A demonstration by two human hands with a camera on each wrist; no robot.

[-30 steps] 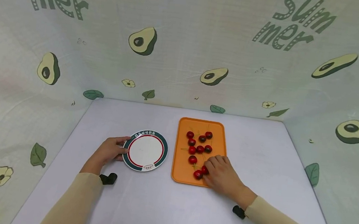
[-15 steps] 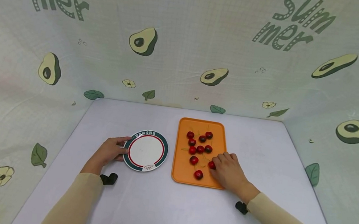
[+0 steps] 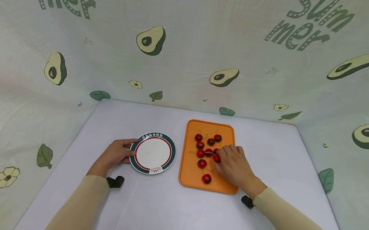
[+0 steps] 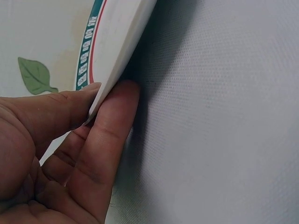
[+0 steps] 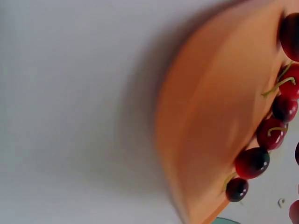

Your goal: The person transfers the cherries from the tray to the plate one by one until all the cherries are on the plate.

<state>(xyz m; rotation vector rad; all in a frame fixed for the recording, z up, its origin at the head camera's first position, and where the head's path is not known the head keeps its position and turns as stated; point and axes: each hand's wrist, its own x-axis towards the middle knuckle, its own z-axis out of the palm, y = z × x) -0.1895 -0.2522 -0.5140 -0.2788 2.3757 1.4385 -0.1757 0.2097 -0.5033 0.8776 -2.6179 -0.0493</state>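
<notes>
So, counting: one orange tray [image 3: 189, 175], one round plate [image 3: 153, 153] with a green and red rim, and nine cherries that I can make out on the tray, one of them at the right hand's [image 3: 233, 167] fingertips. That cherry [image 3: 216, 158] looks pinched in the right grip, though the fingers hide much of it; six cherries [image 3: 205, 144] cluster just beyond and left of it, and two lie apart toward the person. The left hand [image 3: 114, 154] lies flat on the surface, thumb over and finger under the plate's left edge, clamped on it. Bare surface [image 3: 161, 210] lies open all round tray and plate. Both forearms reach in from the near edge.
</notes>
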